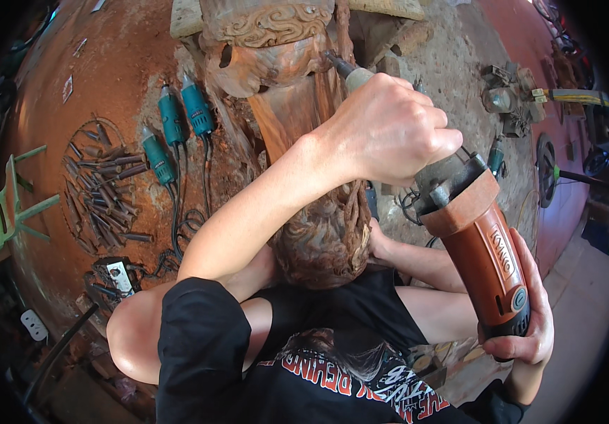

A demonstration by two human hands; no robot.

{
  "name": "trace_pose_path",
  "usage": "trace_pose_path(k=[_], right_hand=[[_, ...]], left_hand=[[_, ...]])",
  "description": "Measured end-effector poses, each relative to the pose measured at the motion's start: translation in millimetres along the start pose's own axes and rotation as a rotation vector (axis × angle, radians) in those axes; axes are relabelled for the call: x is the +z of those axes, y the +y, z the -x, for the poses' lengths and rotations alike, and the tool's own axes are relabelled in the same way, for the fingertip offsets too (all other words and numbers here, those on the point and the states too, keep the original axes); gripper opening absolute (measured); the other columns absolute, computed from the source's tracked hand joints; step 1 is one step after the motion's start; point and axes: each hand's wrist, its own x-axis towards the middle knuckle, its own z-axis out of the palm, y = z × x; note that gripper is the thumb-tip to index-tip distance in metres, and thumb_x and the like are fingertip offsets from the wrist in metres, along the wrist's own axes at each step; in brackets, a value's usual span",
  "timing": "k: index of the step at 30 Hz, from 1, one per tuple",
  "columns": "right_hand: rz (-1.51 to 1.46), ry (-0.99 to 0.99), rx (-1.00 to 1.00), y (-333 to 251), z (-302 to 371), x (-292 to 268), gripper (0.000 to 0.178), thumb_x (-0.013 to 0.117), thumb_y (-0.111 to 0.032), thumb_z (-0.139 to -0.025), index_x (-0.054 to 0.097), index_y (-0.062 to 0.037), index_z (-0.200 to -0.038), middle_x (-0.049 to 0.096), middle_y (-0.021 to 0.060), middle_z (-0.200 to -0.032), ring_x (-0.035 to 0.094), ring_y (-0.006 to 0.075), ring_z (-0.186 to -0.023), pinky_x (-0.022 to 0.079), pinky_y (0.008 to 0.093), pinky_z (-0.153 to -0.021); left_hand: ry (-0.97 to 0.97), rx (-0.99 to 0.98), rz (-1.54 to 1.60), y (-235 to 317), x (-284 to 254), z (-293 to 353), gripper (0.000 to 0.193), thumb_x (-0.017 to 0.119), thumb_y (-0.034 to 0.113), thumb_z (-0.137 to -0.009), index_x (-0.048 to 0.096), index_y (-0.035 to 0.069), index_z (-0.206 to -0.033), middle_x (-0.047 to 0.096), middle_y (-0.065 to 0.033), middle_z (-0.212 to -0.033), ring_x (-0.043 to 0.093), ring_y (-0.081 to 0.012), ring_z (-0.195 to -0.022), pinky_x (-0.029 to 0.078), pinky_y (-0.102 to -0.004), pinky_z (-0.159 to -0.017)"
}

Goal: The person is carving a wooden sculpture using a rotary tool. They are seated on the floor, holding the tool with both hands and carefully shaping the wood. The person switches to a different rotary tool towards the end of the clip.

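An electric carving tool with an orange-brown body slants across the view. My left hand is wrapped round its grey front part. Lower right, my right hand grips the rear of the body beside a round switch. The tool's dark narrow tip meets the carved wooden piece, apparently touching it just below a band of swirling relief. That brown wood runs from the top of the view down between my legs, ending in a rounded, deeply carved part. My left forearm hides some of its middle.
Several teal corded die grinders lie on the dusty floor to the left. Beside them is a pile of chisel-like bits. A power strip, a green plastic chair and loose cords are farther left. Metal clutter stands at right.
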Motion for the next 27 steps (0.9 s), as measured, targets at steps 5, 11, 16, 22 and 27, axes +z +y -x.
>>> trace_pose_path(k=[5,11,16,22,27], right_hand=[[0.013,-0.024,-0.028,5,5,-13,0.136,0.082,-0.005,-0.039,0.021,0.0121,-0.159,0.041,0.0263,-0.157,0.043,0.0347,-0.147,0.029,0.04,-0.124],[-0.095,0.054,-0.007,3,9,6,0.136,0.082,-0.003,-0.039,0.02,0.0121,-0.159,0.04,0.0266,-0.158,0.043,0.035,-0.147,0.028,0.0403,-0.125],[-0.058,0.025,-0.006,5,10,-3,0.137,0.083,-0.004,-0.039,0.019,0.0119,-0.159,0.041,0.0265,-0.158,0.043,0.0348,-0.147,0.028,0.0397,-0.125],[-0.072,0.032,0.002,7,11,-1,0.137,0.085,-0.006,-0.04,0.02,0.0117,-0.159,0.041,0.0263,-0.158,0.043,0.0344,-0.148,0.028,0.0398,-0.125],[0.02,-0.01,-0.037,13,10,-16,0.139,0.085,-0.008,-0.038,0.021,0.0122,-0.159,0.041,0.0263,-0.157,0.042,0.0344,-0.148,0.027,0.0402,-0.125]], left_hand=[[-0.022,-0.022,0.01,8,-2,-2,0.017,0.072,0.023,-0.066,0.062,0.014,-0.076,0.054,0.0003,-0.062,0.064,-0.0196,-0.062,0.05,-0.0342,-0.055],[-0.003,0.002,0.024,5,1,-2,0.017,0.072,0.023,-0.066,0.062,0.014,-0.076,0.055,0.0007,-0.062,0.064,-0.019,-0.062,0.05,-0.0339,-0.055],[-0.017,0.0,0.02,8,0,-2,0.017,0.072,0.023,-0.067,0.061,0.014,-0.075,0.055,0.0006,-0.062,0.064,-0.0192,-0.062,0.051,-0.0339,-0.055],[-0.028,0.003,0.023,9,1,-2,0.016,0.072,0.022,-0.067,0.061,0.014,-0.074,0.055,0.0004,-0.062,0.064,-0.0197,-0.061,0.051,-0.0343,-0.055],[-0.044,-0.013,0.023,13,-2,0,0.015,0.072,0.02,-0.067,0.06,0.013,-0.074,0.055,0.0001,-0.062,0.064,-0.0201,-0.061,0.051,-0.0347,-0.054]])
